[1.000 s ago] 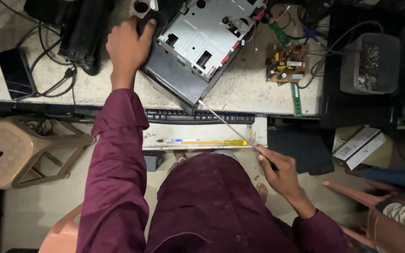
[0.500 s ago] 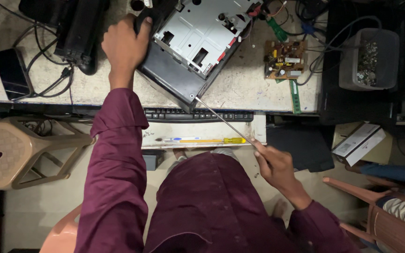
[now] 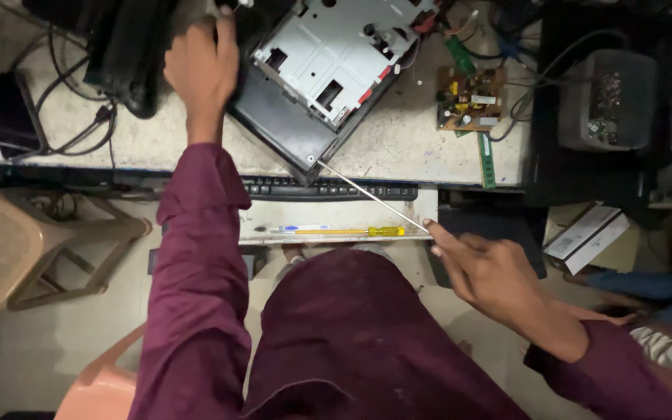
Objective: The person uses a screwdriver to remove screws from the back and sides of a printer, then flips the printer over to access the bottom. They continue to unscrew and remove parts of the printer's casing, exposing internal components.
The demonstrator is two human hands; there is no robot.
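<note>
A person in a maroon long-sleeved shirt sits at a pale, scuffed counter (image 3: 398, 148), seen from above. The left hand (image 3: 200, 70) reaches far forward and rests, fingers curled, on the upper left corner of an opened electronic device (image 3: 328, 74), a black case with a bare grey metal chassis lying tilted on the counter; whether the fingers truly grip the case or only press on it cannot be told. The right hand (image 3: 488, 276) is drawn back close to the body, well apart from the left, and closes around the near end of a long thin metal rod (image 3: 371, 198). The rod slants up and away from that hand, and its far tip meets the nearest corner of the device. Just beside the right hand, on a pull-out tray below the counter edge, lies a yellow-handled screwdriver (image 3: 348, 231), with a black keyboard (image 3: 328, 188) behind it. Beyond the right hand, farther along the counter, sits a small green and brown circuit board (image 3: 470, 97), and past it a grey container (image 3: 608, 97) of small parts. Left of the left hand lie tangled black cables (image 3: 79, 132) and a dark phone (image 3: 11, 113). Below the left arm stands a tan plastic stool (image 3: 33, 245) on the floor.
</note>
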